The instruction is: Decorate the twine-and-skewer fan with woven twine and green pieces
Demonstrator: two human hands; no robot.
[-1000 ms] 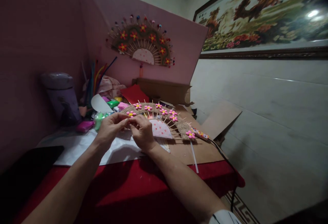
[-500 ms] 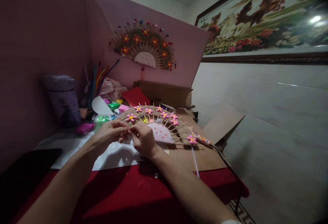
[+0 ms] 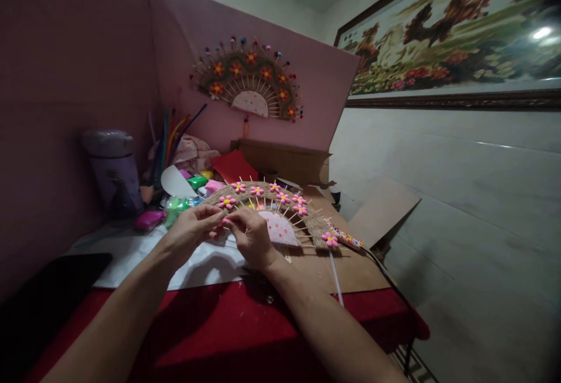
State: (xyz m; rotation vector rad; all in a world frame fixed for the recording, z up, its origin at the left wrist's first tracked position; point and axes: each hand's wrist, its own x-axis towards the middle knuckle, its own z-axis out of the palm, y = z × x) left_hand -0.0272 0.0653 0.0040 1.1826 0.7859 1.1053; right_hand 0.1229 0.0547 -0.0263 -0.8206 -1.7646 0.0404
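Observation:
A fan-shaped craft piece (image 3: 307, 222) of twine woven over wooden sticks lies on the table, dotted with pink clay flowers and a pink speckled half-disc at its centre. My left hand (image 3: 193, 231) and my right hand (image 3: 252, 237) meet fingertip to fingertip just in front of the fan's left end. Both pinch a tiny pink bit of clay (image 3: 223, 221) between them. A finished fan with red flowers (image 3: 249, 76) hangs on the pink board behind.
A purple jar (image 3: 114, 172), coloured pipe cleaners (image 3: 169, 134), clay packets (image 3: 193, 183) and red paper (image 3: 232, 166) crowd the back left. A cardboard box (image 3: 284, 161) stands behind. A white stick (image 3: 336, 272) lies on brown cardboard. Red cloth (image 3: 228, 324) covers the table front; a tiled wall rises on the right.
Both hands stay pinched together and have shifted slightly lower in front of the fan's left end. The camera has tilted a little, so everything sits slightly lower and to the right.

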